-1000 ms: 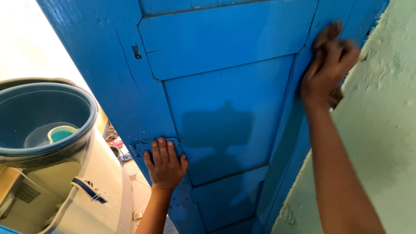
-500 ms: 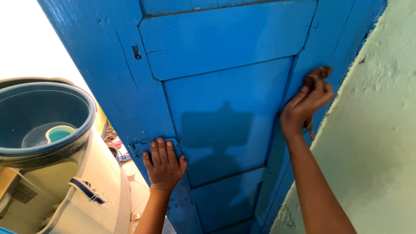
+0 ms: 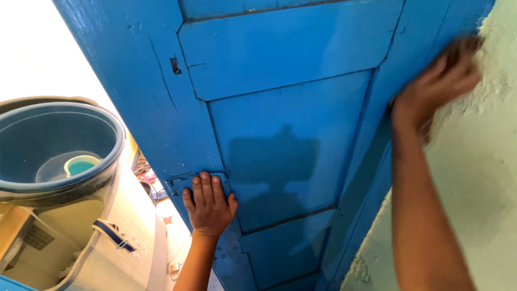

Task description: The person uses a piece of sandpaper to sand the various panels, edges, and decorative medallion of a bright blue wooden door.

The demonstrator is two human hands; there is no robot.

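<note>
Door [image 3: 280,108] bright blue; wall [image 3: 484,178] pale green; basin [image 3: 54,145] grey-blue, teal cup [image 3: 81,164] inside.

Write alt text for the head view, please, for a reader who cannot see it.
A left hand presses flat on a blue wooden door, while the blurred right hand is at the door's edge by a pale green wall. A large tub stands at left.

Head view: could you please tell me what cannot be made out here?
- Right hand: motion-blurred at the blue door edge; its grip unclear.
- Left hand: flat on the door, covering part of a metal plate.
- Basin: cut off by the left edge.
</note>
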